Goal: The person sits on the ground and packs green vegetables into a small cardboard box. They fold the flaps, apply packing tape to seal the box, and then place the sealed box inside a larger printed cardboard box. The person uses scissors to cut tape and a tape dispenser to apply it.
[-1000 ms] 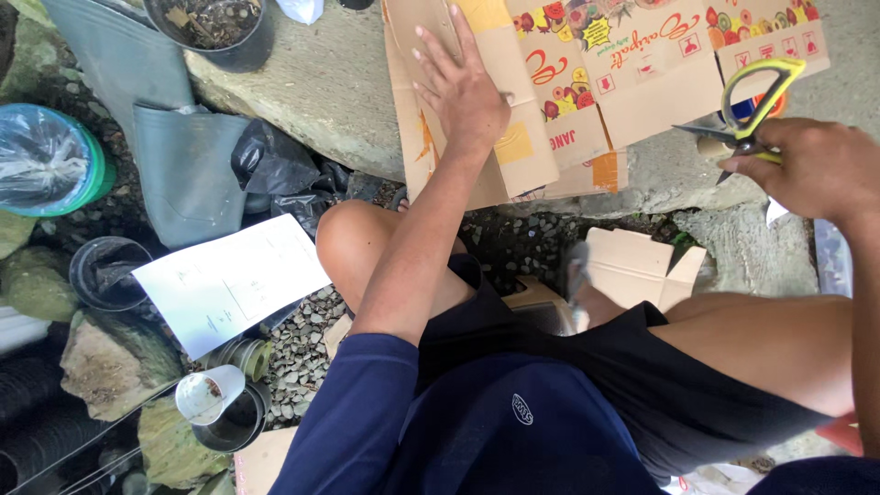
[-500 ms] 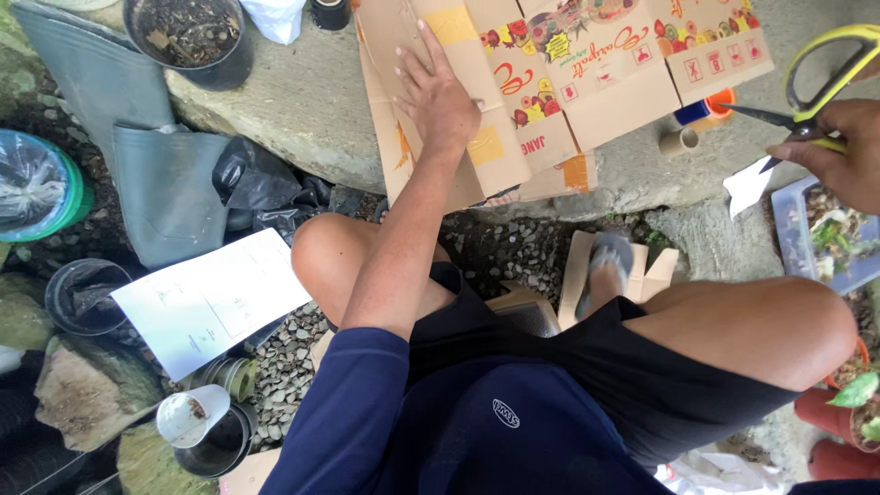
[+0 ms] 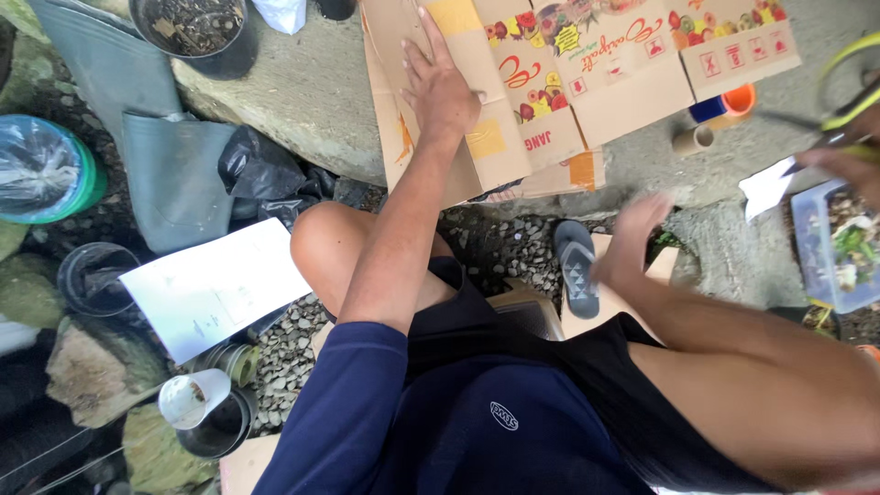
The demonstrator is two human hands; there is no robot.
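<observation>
Flattened brown printed cardboard box (image 3: 550, 82) is pressed flat under the open left hand (image 3: 440, 87); yellow-handled scissors (image 3: 848, 115) are gripped in the blurred right hand (image 3: 848, 170). Firm, even pressure is advised.

My right hand (image 3: 848, 165) is a blur at the right edge, and the yellow-handled scissors (image 3: 848, 105) in it run out of view, so I cannot tell how my fingers sit on them. The flattened cardboard box (image 3: 587, 82) under my left hand (image 3: 440, 87) is cut off at the top, as is the black pot (image 3: 197, 32) of soil.
</observation>
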